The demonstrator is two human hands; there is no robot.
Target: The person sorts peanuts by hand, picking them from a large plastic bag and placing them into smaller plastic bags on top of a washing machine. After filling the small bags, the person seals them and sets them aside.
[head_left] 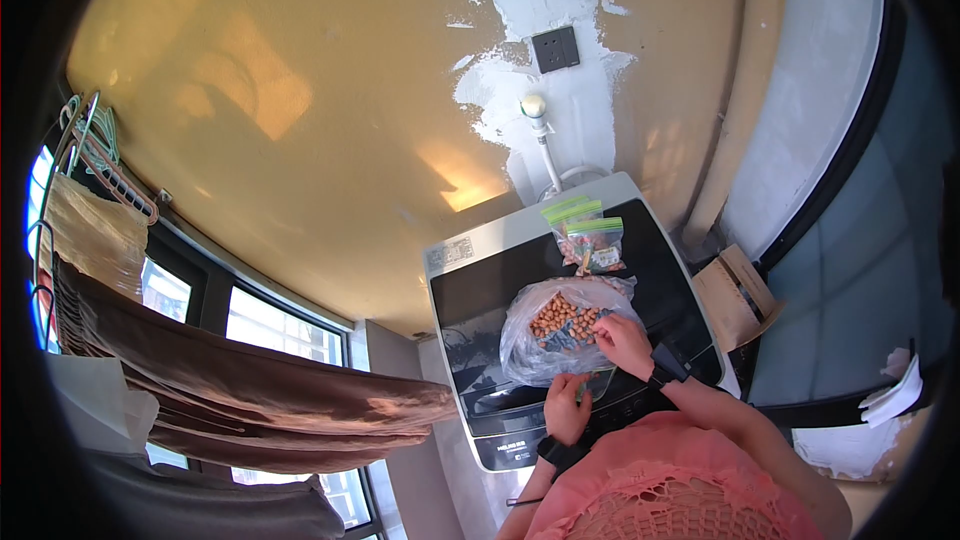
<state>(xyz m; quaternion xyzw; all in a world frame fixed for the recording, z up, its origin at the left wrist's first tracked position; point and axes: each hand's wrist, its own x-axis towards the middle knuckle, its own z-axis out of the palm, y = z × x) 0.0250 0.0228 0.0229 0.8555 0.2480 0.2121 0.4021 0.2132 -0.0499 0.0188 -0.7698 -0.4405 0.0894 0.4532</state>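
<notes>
A clear plastic bag (523,348) lies spread wide on the dark lid of a top-loading washing machine. Inside it is a heap of round reddish-brown nuts (556,318), with a dark blue patch among them. At the heap's right edge, my right hand (624,345) has its fingers pinched together; anything between them is too small to tell. Just below the bag, my left hand (567,412) is closed on a small clear zip bag (599,383), partly hidden by the fingers. Behind the nuts lie filled zip bags (596,240) with green closures.
The washing machine (470,290) stands against a yellow wall with a socket (556,49) and a tap (536,110). A cardboard box (735,295) is to its right. Brown cloth (280,380) hangs at left, below several hangers (105,155).
</notes>
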